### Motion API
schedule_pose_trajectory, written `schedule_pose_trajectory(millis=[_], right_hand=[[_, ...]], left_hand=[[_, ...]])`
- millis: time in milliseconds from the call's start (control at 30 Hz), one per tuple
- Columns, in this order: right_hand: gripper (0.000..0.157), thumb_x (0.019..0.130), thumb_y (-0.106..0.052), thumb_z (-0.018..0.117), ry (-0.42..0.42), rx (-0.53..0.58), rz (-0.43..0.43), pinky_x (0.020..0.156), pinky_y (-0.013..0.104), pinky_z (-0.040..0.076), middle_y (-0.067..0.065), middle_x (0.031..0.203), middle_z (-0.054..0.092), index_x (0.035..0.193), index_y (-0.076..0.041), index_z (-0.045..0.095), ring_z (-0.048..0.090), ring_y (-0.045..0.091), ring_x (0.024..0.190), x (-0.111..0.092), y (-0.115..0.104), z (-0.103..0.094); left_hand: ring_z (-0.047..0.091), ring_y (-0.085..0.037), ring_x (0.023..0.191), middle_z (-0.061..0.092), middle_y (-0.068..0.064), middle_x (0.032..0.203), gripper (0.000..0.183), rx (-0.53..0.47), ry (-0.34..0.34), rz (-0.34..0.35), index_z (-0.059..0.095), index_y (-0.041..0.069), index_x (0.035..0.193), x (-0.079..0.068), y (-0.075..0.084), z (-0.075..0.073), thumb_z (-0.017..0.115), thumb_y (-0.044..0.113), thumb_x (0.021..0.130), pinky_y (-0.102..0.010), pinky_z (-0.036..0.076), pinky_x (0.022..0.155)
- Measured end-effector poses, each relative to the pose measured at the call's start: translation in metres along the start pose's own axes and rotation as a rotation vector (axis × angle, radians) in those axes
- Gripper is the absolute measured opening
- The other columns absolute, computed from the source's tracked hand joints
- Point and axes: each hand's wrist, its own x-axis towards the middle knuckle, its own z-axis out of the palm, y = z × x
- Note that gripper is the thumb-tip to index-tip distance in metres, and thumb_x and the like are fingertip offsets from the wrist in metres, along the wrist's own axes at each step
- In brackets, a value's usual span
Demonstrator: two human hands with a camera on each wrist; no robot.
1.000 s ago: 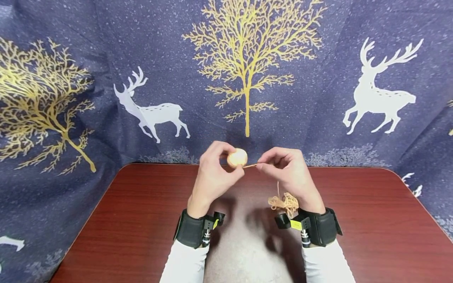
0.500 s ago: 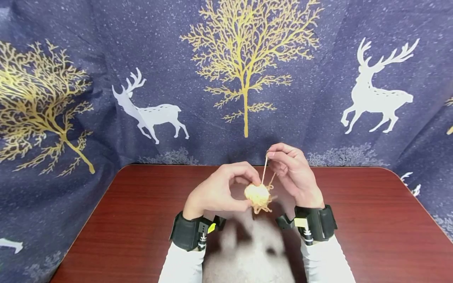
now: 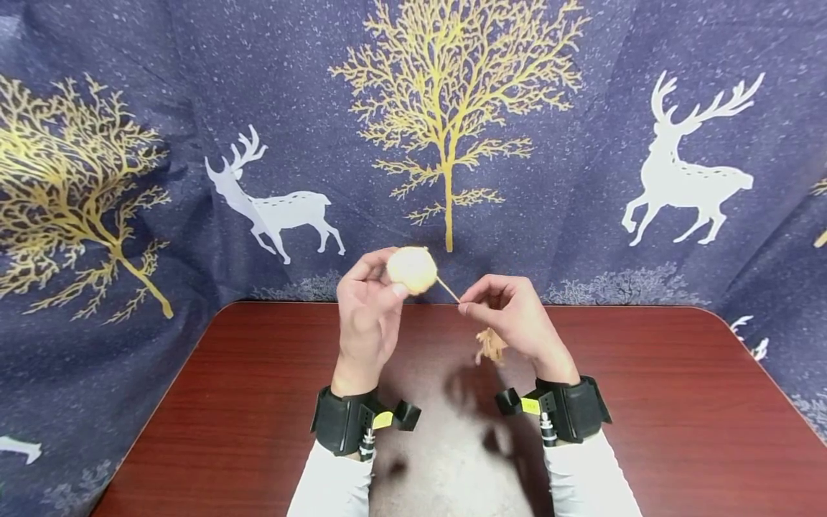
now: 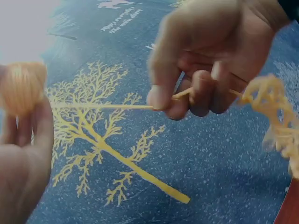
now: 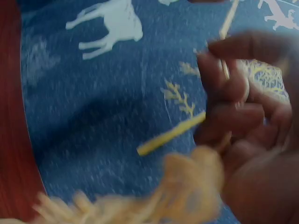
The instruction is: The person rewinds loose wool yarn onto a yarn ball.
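Observation:
My left hand [image 3: 368, 309] holds a small ball of pale orange yarn [image 3: 412, 269] between thumb and fingers, raised at the table's far edge. From the ball a taut strand [image 4: 105, 107] runs across to my right hand [image 3: 517, 312], whose thumb and forefinger pinch it. In the left wrist view the strand passes on through the curled fingers of the right hand. Beyond them hangs a loose tangle of the same yarn [image 4: 273, 112], blurred in the right wrist view and seen below the right hand in the head view.
A reddish-brown table [image 3: 258, 402] lies under both hands, with a glossy patch in the middle. Behind its far edge hangs a dark blue cloth [image 3: 549, 215] printed with gold trees and white deer. Both wrists wear black straps with small cameras.
The left hand has gone from left of centre in toward the right hand, then back up and left, turning the ball. The right hand rose with the strand and came down again; the tangle swings.

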Motion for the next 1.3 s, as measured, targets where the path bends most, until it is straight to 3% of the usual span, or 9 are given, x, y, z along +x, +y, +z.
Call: schedule_pose_trajectory(millis=[133, 367, 567, 667, 800, 967, 1133, 1300], right_hand=[[0.007, 0.086, -0.002, 0.077, -0.099, -0.157, -0.033, 0.050, 0.022, 0.044, 0.008, 0.073, 0.068, 0.087, -0.008, 0.075, 0.057, 0.014, 0.057, -0.003, -0.001, -0.005], [0.019, 0.084, 0.001, 0.074, -0.205, -0.308, -0.010, 0.051, 0.024, 0.046, 0.000, 0.069, 0.065, 0.083, -0.017, 0.074, 0.056, 0.012, 0.059, -0.009, -0.009, -0.010], [0.024, 0.082, 0.006, 0.071, -0.255, -0.303, -0.044, 0.047, 0.023, 0.044, -0.003, 0.066, 0.062, 0.083, -0.018, 0.074, 0.054, 0.010, 0.055, -0.016, -0.021, -0.018], [0.022, 0.083, 0.007, 0.071, -0.234, -0.219, -0.109, 0.045, 0.023, 0.043, -0.001, 0.066, 0.064, 0.084, -0.015, 0.074, 0.052, 0.008, 0.053, -0.020, -0.025, -0.023], [0.020, 0.083, 0.012, 0.070, -0.181, -0.056, -0.196, 0.042, 0.023, 0.042, 0.004, 0.069, 0.065, 0.086, -0.007, 0.074, 0.050, 0.007, 0.051, -0.023, -0.028, -0.028], [0.018, 0.081, 0.016, 0.070, -0.094, 0.120, -0.253, 0.045, 0.022, 0.042, 0.007, 0.079, 0.068, 0.086, -0.001, 0.072, 0.055, 0.008, 0.058, -0.023, -0.025, -0.033], [0.017, 0.083, 0.019, 0.067, 0.024, 0.368, -0.290, 0.044, 0.019, 0.039, 0.009, 0.080, 0.071, 0.086, 0.003, 0.072, 0.055, 0.009, 0.057, -0.016, -0.015, -0.037], [0.029, 0.086, 0.022, 0.053, 0.138, 0.635, -0.227, 0.044, 0.017, 0.036, 0.006, 0.071, 0.068, 0.086, 0.001, 0.073, 0.047, 0.008, 0.051, -0.012, -0.008, -0.037]], left_hand=[[0.066, -0.019, 0.087, 0.064, -0.013, 0.102, 0.031, -0.037, 0.187, -0.023, 0.065, 0.000, 0.101, 0.003, 0.001, -0.001, 0.053, -0.012, 0.075, -0.026, 0.058, 0.079], [0.068, -0.019, 0.082, 0.066, -0.014, 0.097, 0.025, 0.016, 0.393, 0.031, 0.066, -0.002, 0.096, 0.007, -0.003, -0.004, 0.058, -0.017, 0.078, -0.027, 0.060, 0.077], [0.069, -0.020, 0.084, 0.066, -0.015, 0.096, 0.027, 0.231, 0.446, 0.094, 0.067, -0.002, 0.094, 0.007, -0.009, -0.012, 0.066, -0.020, 0.074, -0.028, 0.061, 0.075], [0.068, -0.018, 0.084, 0.067, -0.014, 0.096, 0.030, 0.442, 0.431, 0.098, 0.068, -0.004, 0.096, 0.007, -0.012, -0.019, 0.072, -0.019, 0.070, -0.028, 0.060, 0.076], [0.064, -0.018, 0.086, 0.065, -0.013, 0.098, 0.034, 0.799, 0.315, 0.035, 0.066, -0.007, 0.100, 0.004, -0.014, -0.028, 0.078, -0.013, 0.069, -0.028, 0.059, 0.080], [0.065, -0.021, 0.084, 0.064, -0.010, 0.096, 0.035, 1.143, 0.019, -0.062, 0.067, 0.001, 0.099, -0.003, -0.015, -0.032, 0.083, 0.004, 0.068, -0.033, 0.059, 0.076], [0.061, -0.016, 0.078, 0.062, -0.002, 0.092, 0.035, 1.317, -0.210, -0.199, 0.066, 0.007, 0.095, -0.005, -0.010, -0.030, 0.085, 0.009, 0.065, -0.031, 0.054, 0.069], [0.060, -0.015, 0.077, 0.061, 0.001, 0.088, 0.034, 1.361, -0.404, -0.355, 0.065, 0.009, 0.092, -0.006, -0.005, -0.028, 0.086, 0.007, 0.065, -0.028, 0.053, 0.068]])
